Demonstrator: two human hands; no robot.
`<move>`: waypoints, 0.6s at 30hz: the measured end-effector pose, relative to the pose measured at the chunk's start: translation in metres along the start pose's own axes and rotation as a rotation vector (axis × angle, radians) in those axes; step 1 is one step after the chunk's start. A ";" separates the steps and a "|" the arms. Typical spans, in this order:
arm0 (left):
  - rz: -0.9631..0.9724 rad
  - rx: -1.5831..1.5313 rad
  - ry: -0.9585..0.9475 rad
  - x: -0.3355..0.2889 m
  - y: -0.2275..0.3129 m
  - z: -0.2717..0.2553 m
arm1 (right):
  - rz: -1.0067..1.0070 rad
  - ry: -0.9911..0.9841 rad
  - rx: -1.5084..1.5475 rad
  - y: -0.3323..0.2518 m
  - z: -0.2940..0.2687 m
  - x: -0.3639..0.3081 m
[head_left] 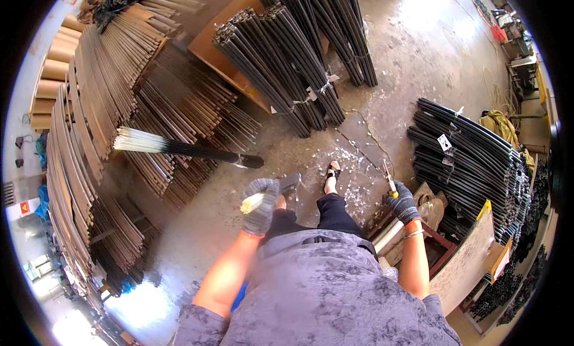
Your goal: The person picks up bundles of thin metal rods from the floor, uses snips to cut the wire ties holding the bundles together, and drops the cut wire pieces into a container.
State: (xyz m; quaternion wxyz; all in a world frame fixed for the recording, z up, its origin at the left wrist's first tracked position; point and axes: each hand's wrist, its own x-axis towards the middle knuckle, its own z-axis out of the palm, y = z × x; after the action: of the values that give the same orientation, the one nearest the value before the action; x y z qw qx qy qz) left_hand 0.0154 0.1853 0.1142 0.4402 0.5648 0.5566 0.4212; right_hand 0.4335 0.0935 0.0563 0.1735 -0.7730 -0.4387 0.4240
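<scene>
My left hand, in a grey striped knit glove, is closed round a bundle of thin rods. Their cream ends point up at me, and a blurred dark part shows beyond the glove. My right hand, in a matching glove, is closed on a thin tool with a yellow-and-white end. A long dark rod and a cord appear to run from it toward the floor; where they join is unclear. Left of my left hand leans a tied bundle of black rods with white ends.
Large stacks of brown and silvery strips fill the left. Tied black tube bundles stand ahead on a brown board. More black bundles lie at right, near a pale panel. White scraps litter the floor by my feet.
</scene>
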 end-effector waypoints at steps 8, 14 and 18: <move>-0.331 -0.537 0.101 0.010 0.047 0.010 | 0.027 -0.019 0.039 -0.008 -0.012 -0.014; -0.218 -0.649 -0.002 0.003 0.114 -0.013 | 0.039 -0.022 0.023 -0.017 0.000 -0.008; 0.026 -0.358 -0.320 0.011 0.140 -0.041 | -0.050 -0.039 0.071 -0.038 0.005 0.001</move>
State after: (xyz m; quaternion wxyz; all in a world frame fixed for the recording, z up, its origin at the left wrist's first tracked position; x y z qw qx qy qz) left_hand 0.0119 0.1983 0.2600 0.6104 0.5447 0.3889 0.4238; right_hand 0.4095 0.1146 0.0770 0.2028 -0.7466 -0.4459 0.4501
